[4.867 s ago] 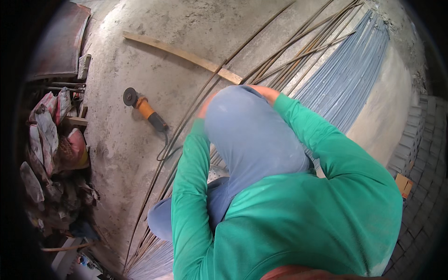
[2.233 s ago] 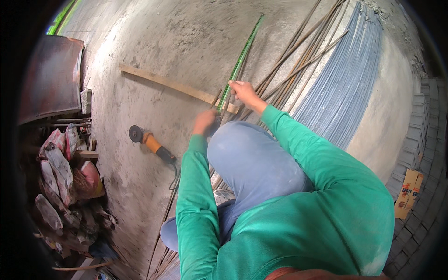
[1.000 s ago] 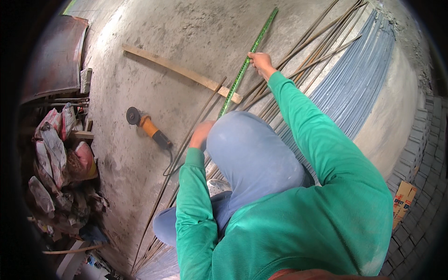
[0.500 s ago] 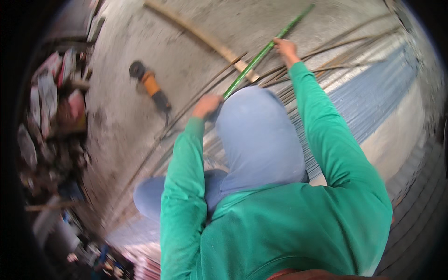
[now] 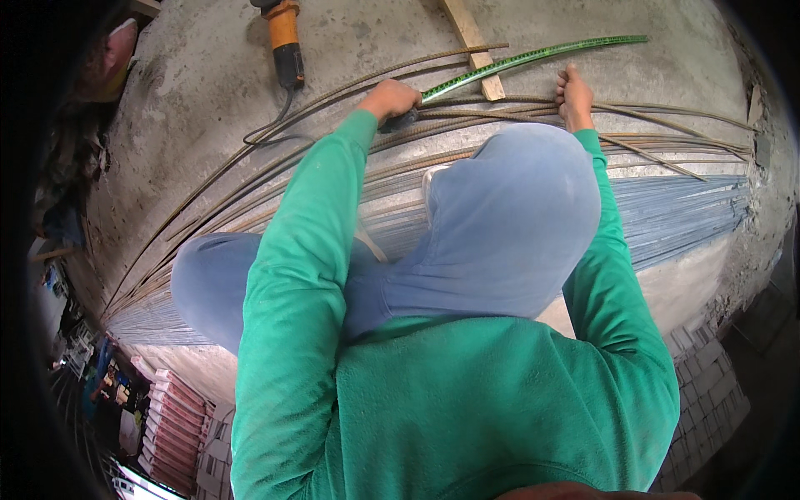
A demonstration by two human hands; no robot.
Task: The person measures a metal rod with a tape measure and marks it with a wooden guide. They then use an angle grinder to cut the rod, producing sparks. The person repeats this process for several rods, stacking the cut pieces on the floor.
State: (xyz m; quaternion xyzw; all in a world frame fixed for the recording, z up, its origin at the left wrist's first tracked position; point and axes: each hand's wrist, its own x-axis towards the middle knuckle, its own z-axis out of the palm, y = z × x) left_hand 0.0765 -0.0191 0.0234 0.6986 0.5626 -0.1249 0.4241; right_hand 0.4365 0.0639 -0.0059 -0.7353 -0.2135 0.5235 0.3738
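My left hand (image 5: 392, 101) is closed around a tape measure, whose dark case (image 5: 400, 121) shows below the fingers. Its green blade (image 5: 533, 58) runs out to the right in a slight arch, passing over a wooden strip (image 5: 473, 37). My right hand (image 5: 575, 98) is raised just below the blade, apart from it, with the fingers curled in. Whatever those fingers may hold is too small to make out. Long steel rebars (image 5: 508, 108) lie across the floor beneath both hands.
An orange and black angle grinder (image 5: 285, 42) lies on the concrete at the upper left, its cord curling toward the rebars. Thin grey rods (image 5: 683, 212) lie bundled under my legs. Stacked reddish pieces (image 5: 177, 425) and clutter stand at the lower left, grey blocks (image 5: 704, 383) at the lower right.
My right hand has come off the green blade and now sits below it. The blade has swung from a steep slant to nearly level. The view has turned, too.
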